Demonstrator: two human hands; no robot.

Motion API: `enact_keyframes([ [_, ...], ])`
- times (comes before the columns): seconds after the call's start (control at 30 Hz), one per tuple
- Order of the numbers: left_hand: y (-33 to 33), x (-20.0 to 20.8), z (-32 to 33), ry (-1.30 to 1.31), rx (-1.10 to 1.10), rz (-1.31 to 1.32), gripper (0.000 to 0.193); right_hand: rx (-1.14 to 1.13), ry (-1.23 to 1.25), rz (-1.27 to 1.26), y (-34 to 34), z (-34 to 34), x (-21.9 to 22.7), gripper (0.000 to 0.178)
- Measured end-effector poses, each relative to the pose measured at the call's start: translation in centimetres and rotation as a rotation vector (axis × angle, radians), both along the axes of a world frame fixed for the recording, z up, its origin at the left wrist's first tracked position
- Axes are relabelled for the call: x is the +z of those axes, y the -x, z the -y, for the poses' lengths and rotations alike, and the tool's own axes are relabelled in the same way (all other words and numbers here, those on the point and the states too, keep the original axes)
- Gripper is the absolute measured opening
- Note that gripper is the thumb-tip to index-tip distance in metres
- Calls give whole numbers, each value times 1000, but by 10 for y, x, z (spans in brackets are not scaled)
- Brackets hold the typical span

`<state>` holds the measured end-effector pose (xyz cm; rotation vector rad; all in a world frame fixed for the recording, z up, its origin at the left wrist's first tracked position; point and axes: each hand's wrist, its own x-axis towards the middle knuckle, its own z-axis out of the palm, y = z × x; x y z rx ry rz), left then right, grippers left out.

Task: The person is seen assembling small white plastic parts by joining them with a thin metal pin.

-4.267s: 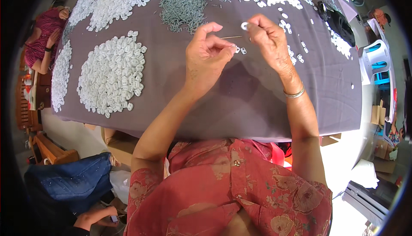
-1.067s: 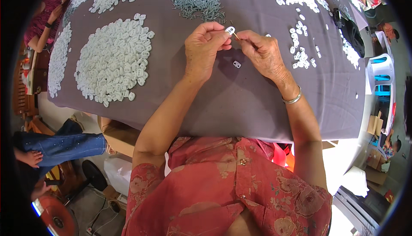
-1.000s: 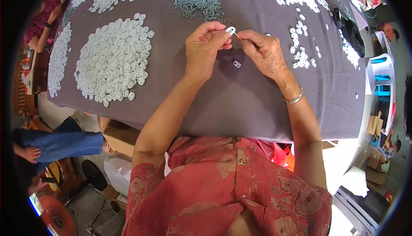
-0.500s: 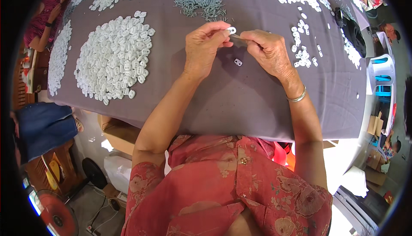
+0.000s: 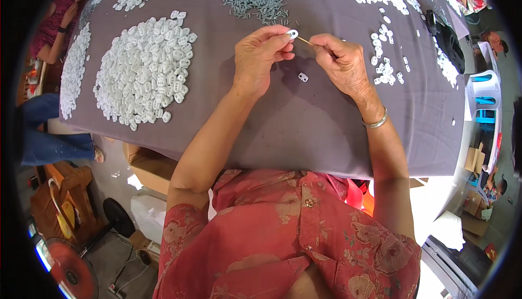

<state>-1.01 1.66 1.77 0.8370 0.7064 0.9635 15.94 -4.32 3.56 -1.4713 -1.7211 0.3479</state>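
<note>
1. Right hand [image 5: 342, 64] has shifted slightly right, baring more of the stick [image 5: 306, 41] it pinches.
2. Left hand [image 5: 255, 60] pinches a white piece [image 5: 293, 34] above the cloth [image 5: 304, 130], at the stick's left end.
3. Loose piece [image 5: 303, 76] lies nearer, between both hands.

The left forearm [image 5: 209, 130] and the right forearm [image 5: 387, 149] are stretched forward, and they are brought closer together toward the hands. In the left hand [image 5: 254, 60], thumb [image 5: 276, 44] and index finger [image 5: 270, 30] are pinched, while the other fingers [image 5: 283, 56] are curled. The right hand [image 5: 343, 66] is held near but apart, its fingers being folded inward.
</note>
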Motion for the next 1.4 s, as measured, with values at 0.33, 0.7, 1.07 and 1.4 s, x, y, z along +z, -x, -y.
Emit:
enact_keyframes([
  [0.33, -2, 1, 3, 11, -8, -21, 12, -1, -4, -10, 1, 1, 2, 14],
  [0.7, -1, -2, 1, 7, -29, -36, 10, 60, 38, 55, 0, 0, 2, 15],
  [1.07, -1, -5, 1, -43, -43, -28, 8, 180, 26, 55, -10, -1, -1, 23],
  [1.4, 3, 2, -4, 36, -5, 5, 7, 162, 93, 17, -13, 0, 5, 19],
])
